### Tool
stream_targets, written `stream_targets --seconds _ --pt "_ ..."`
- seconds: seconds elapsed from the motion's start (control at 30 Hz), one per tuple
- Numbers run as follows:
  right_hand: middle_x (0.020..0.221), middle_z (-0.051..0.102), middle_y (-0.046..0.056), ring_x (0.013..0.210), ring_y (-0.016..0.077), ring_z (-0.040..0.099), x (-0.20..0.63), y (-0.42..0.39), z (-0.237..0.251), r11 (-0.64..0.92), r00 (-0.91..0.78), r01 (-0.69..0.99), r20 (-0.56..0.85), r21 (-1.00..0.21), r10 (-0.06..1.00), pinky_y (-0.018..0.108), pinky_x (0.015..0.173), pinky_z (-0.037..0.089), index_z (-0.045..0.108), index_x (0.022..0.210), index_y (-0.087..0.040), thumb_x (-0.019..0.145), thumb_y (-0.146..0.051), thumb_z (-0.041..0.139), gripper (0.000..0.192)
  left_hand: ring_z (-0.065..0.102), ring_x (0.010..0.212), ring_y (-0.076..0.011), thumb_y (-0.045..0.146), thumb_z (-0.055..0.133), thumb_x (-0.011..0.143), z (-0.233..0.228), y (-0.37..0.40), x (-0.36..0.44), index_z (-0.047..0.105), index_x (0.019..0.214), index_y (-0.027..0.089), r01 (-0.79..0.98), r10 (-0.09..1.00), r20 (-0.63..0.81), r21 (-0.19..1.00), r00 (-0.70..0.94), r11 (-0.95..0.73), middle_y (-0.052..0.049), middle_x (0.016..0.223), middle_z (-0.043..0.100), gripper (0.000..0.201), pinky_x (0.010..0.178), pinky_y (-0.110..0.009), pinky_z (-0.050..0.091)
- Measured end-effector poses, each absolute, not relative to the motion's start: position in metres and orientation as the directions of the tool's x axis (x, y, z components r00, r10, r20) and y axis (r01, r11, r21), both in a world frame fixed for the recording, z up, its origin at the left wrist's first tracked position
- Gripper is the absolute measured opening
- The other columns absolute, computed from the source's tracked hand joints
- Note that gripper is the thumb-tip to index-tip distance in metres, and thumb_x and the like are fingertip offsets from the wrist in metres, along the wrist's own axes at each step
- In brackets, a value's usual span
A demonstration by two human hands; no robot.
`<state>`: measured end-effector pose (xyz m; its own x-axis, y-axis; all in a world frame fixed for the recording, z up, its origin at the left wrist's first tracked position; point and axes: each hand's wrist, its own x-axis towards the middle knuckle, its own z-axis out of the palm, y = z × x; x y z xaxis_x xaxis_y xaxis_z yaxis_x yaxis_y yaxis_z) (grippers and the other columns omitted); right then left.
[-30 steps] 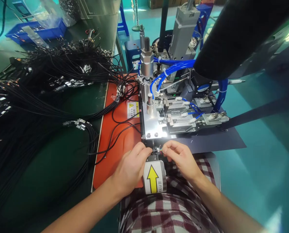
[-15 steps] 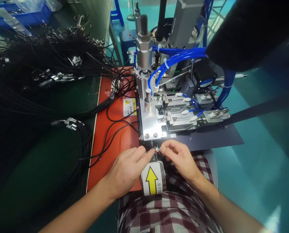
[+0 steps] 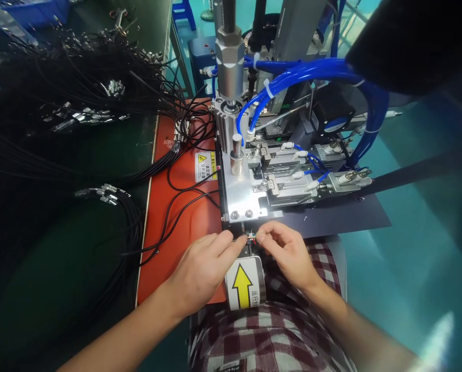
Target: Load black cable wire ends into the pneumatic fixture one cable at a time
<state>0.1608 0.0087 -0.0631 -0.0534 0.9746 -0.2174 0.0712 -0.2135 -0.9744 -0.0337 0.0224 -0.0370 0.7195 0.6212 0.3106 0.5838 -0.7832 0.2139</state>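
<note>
where both hands pinch it, the cable end [image 3: 251, 237] shows tiny coloured wires.

We are looking at a brightly lit scene, with light falling from overhead and slightly ahead. Glare is flaring off the metal plate [image 3: 241, 194] of the machine and off the teal floor [image 3: 420, 289], where a white patch is shining at the lower right. The pile of black cables [image 3: 41, 129] is sinking into dim shadow, its strands hard to separate. A dark blurred shape [image 3: 417, 41] is blocking the upper right corner, out of focus. Straight edges are bowing toward the borders, and the hands are staying sharp.
</note>
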Motion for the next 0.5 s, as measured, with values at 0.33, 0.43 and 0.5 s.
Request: stream_targets --seconds 0.33,0.43,0.5 --pt "0.063 0.051 -0.003 0.057 0.0129 0.042 0.1557 0.0080 -0.0593 -0.240 0.004 0.044 -0.240 -0.970 0.971 0.026 0.054 0.036 0.056 0.068 -0.020 0.080 -0.025 0.056 0.013 0.051 0.062 -0.0166 0.011 0.035 0.095 -0.0366 0.0227 -0.0329 0.058 0.115 0.006 0.584 0.623 0.303 0.218 0.721 -0.782 -0.005 0.073 0.054 0.031 0.055 -0.028 0.047" --pt "0.062 0.052 -0.002 0.057 0.0132 0.043 0.1555 0.0089 -0.0583 -0.255 0.024 0.034 -0.254 -0.966 0.967 0.026 0.053 0.036 0.056 0.066 -0.020 0.078 -0.024 0.056 0.012 0.051 0.063 -0.0162 0.011 0.033 0.095 -0.0372 0.0221 -0.0334 0.057 0.116 0.007 0.590 0.623 0.296 0.202 0.724 -0.782 -0.005 0.074 0.055 0.031 0.055 -0.027 0.047" --pt "0.061 0.051 -0.003 0.055 0.0129 0.042 0.1554 0.0098 -0.0579 -0.296 0.026 0.018 -0.296 -0.955 0.955 0.025 0.051 0.035 0.057 0.065 -0.020 0.076 -0.024 0.057 0.011 0.051 0.063 -0.0159 0.011 0.033 0.095 -0.0372 0.0221 -0.0335 0.056 0.116 0.008 0.594 0.626 0.287 0.199 0.725 -0.779 -0.005 0.075 0.055 0.031 0.056 -0.027 0.047"
